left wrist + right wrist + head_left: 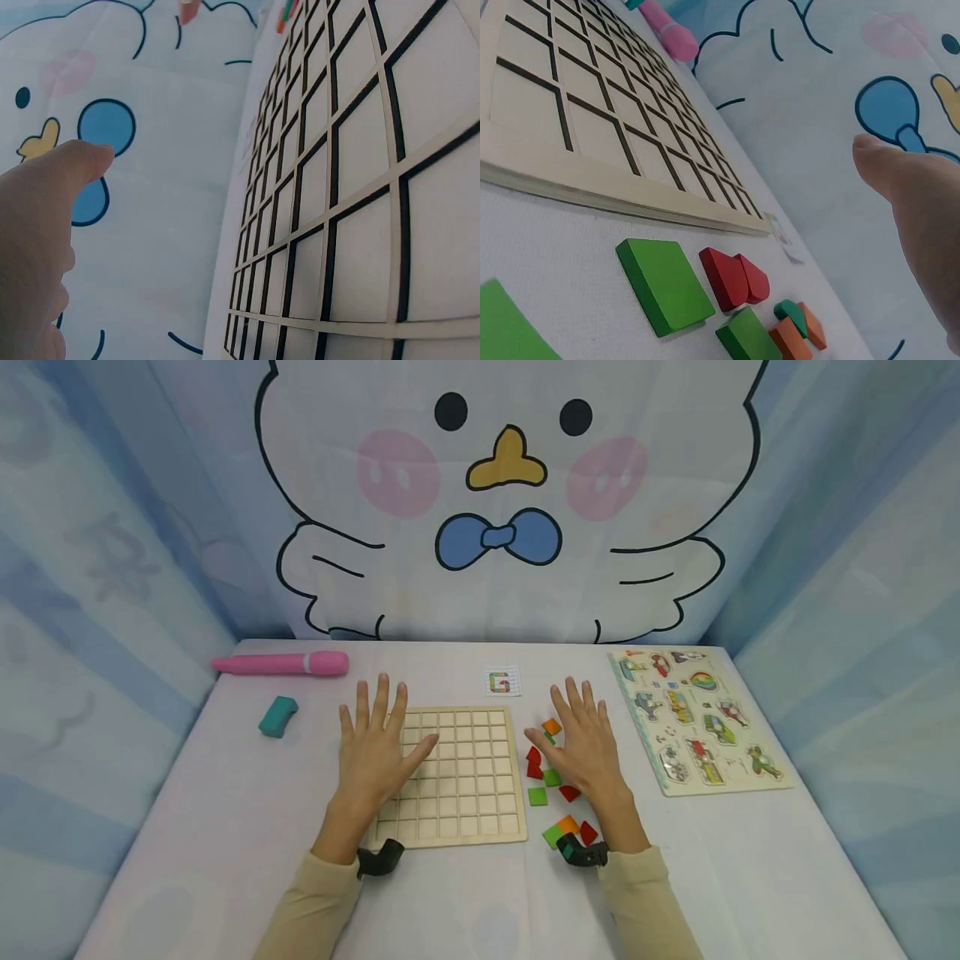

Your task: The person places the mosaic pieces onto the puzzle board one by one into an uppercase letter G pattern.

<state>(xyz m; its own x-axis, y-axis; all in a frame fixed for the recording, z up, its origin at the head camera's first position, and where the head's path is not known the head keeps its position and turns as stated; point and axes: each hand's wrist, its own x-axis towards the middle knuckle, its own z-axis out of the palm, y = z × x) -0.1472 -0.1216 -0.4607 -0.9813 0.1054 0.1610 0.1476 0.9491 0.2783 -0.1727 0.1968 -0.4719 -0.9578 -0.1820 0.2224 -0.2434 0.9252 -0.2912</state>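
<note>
A wooden grid board (459, 777) with square recesses lies in the middle of the table. My left hand (371, 764) is over its left edge, fingers straight and spread, holding nothing. In the left wrist view its thumb (82, 161) points out beside the board. My right hand (588, 747) is over the loose blocks at the board's right, fingers also spread. Among these blocks are a green square (665, 285), a red piece (724, 276) and an orange block (552, 727); some are partly hidden under the right hand and wrist. A small card (502, 681) with a coloured pattern lies beyond the board.
At the far left lie a pink marker-shaped stick (281, 663) and a teal block (278, 717). A picture puzzle board (701, 722) covers the table's right side. Behind the table hangs a curtain (495, 593) with a cartoon figure.
</note>
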